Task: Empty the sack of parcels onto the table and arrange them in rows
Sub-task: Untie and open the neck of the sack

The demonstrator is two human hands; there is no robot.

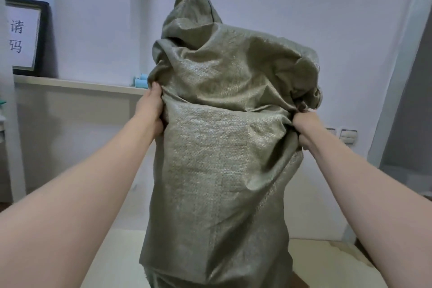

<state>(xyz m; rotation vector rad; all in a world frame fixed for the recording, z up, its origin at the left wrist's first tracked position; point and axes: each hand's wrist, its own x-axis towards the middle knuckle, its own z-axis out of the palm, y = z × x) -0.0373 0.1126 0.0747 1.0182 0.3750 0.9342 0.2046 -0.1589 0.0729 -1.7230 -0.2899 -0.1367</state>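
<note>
While left hand (152, 111), right hand (306, 129) grip, sack (222, 152) upright.

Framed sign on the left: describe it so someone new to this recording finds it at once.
Find the grey-green woven sack mid-frame, then follow the pale shelf leftward. At its far end stands the black-framed white sign against the wall; unlike the small light-blue rolls beside the sack, it bears black characters.

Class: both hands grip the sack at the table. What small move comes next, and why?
Probably lift and shake the sack: left hand and right hand grip its sides, its lower end hangs over the table, and no parcels are visible outside it.
</note>
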